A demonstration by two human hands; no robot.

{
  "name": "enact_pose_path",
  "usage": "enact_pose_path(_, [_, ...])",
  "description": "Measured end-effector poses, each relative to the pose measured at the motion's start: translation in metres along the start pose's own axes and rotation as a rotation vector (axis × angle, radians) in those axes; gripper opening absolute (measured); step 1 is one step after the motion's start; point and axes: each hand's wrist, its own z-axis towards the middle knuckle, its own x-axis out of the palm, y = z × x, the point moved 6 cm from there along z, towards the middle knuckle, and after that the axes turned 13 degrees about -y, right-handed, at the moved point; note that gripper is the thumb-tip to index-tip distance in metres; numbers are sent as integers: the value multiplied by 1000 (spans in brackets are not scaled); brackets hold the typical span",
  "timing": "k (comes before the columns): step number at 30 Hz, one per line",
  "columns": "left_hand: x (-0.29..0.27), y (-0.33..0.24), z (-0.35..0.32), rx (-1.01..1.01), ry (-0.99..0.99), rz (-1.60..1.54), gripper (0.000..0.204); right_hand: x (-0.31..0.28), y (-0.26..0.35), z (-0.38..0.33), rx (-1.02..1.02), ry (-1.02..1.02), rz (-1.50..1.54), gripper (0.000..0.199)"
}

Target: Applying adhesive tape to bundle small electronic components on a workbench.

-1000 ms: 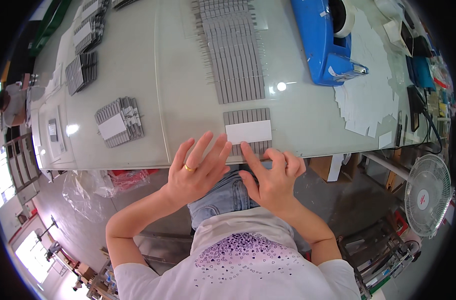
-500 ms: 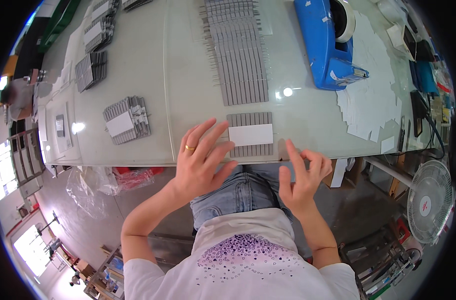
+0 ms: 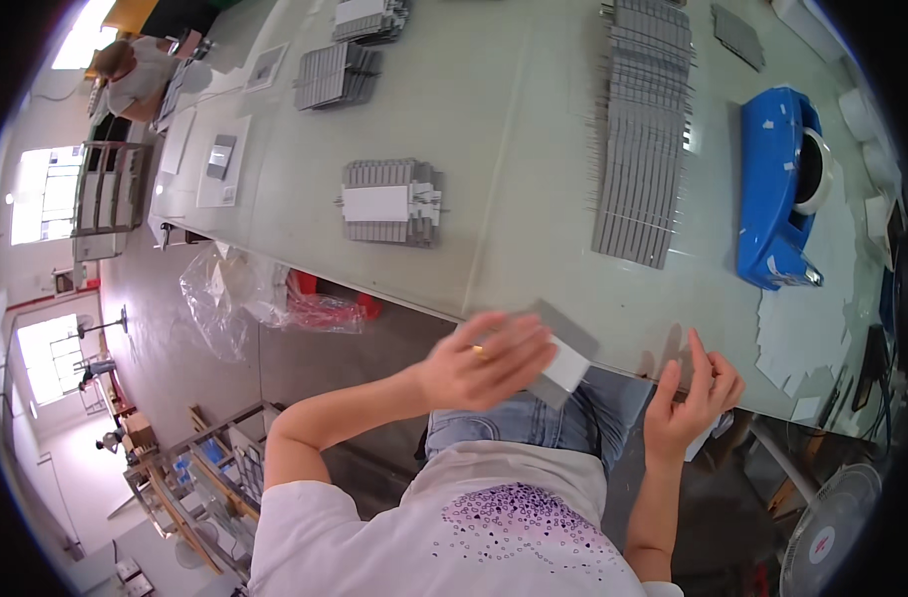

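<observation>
A grey slatted piece (image 3: 565, 324) with a white rectangle across it is tilted at the table's front edge, blurred by motion. My left hand (image 3: 486, 366), with a ring on one finger, grips its left side; the thumb is hidden. Off to the right, my right hand (image 3: 691, 408) is near the table edge with fingers apart and nothing in them. A long overlapping row of similar grey slatted pieces (image 3: 637, 189), thin pins sticking out at the sides, lies beyond the hands. Farther left rests a stack of these pieces (image 3: 424, 224) topped by a white rectangle.
A blue tape dispenser (image 3: 767, 189) stands at the right, beside white paper sheets (image 3: 807, 338). More grey stacks (image 3: 337, 78) lie at the far left. Below the table edge are clear plastic bags (image 3: 215, 298) and a fan (image 3: 827, 542). Another person (image 3: 141, 80) sits at the far left.
My left hand has taken hold of the grey slatted piece, which was flat on the table, and tilted it leftward. My right hand stays apart from it. The view has turned toward the left.
</observation>
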Motion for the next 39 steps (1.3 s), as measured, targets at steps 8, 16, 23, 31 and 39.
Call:
enact_pose_path(8, [-63,163,-25,-132,63,504,52,17,23,22,-62,28,121,37])
enact_pose_path(16, [-55,173,-50,-185,214,428,51,48,41,41,-139,169,197,41])
enact_pose_path(23, [-57,122,-51,-202,105,276,48,57,48,48,-196,142,199,35])
enact_pose_path(31, [3,21,-7,-428,-60,-121,41,10,54,5,-160,159,207,28])
enact_pose_path(39, [33,8,18,-419,29,-167,41,-39,-96,46,51,-163,-326,44])
